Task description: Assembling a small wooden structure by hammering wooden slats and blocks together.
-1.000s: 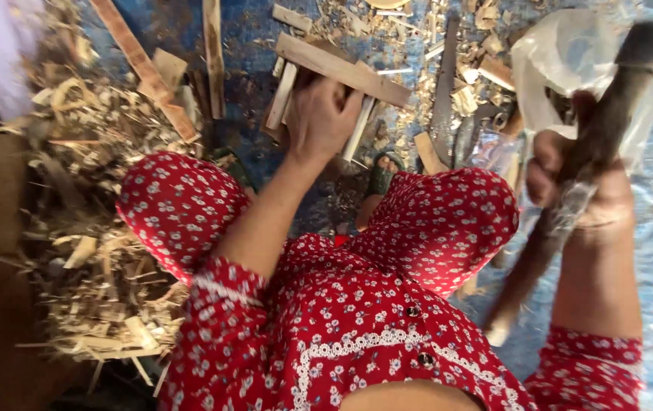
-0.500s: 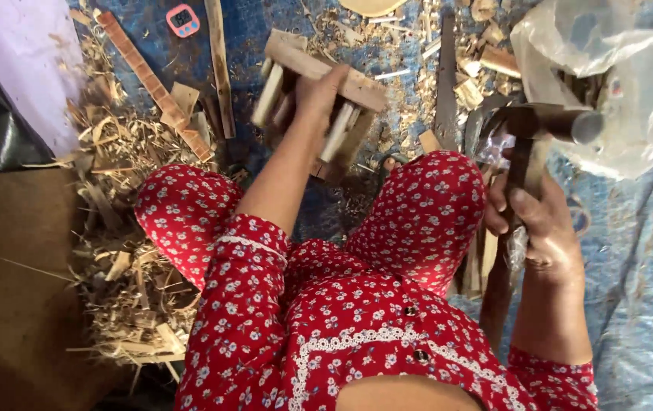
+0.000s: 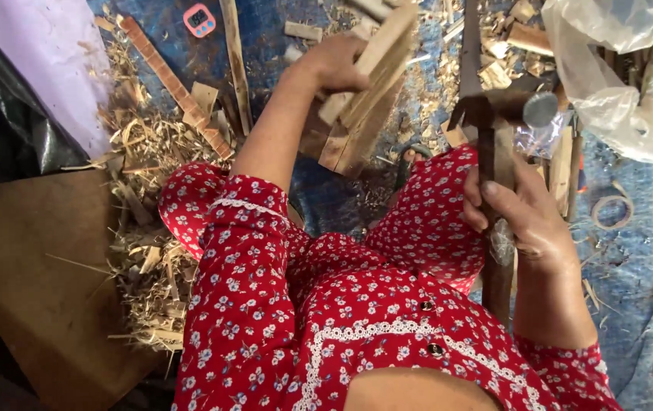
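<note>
Head view looks down over my red flowered sleeves: my left hand (image 3: 334, 65) is wrapped around a small frame of pale, rough-sawn wooden slats (image 3: 364, 91), held tilted above my knees, while my right hand (image 3: 528, 217) grips the dark wooden handle of a hammer (image 3: 494, 114) whose round metal face shows beside a crinkled clear plastic bag (image 3: 623, 68). Under me lies a blue tarp (image 3: 646, 251) on the floor, strewn with curly shavings (image 3: 143, 251), offcuts and a long notched strip (image 3: 174, 84), with a small pink timer (image 3: 199, 19) farther out.
</note>
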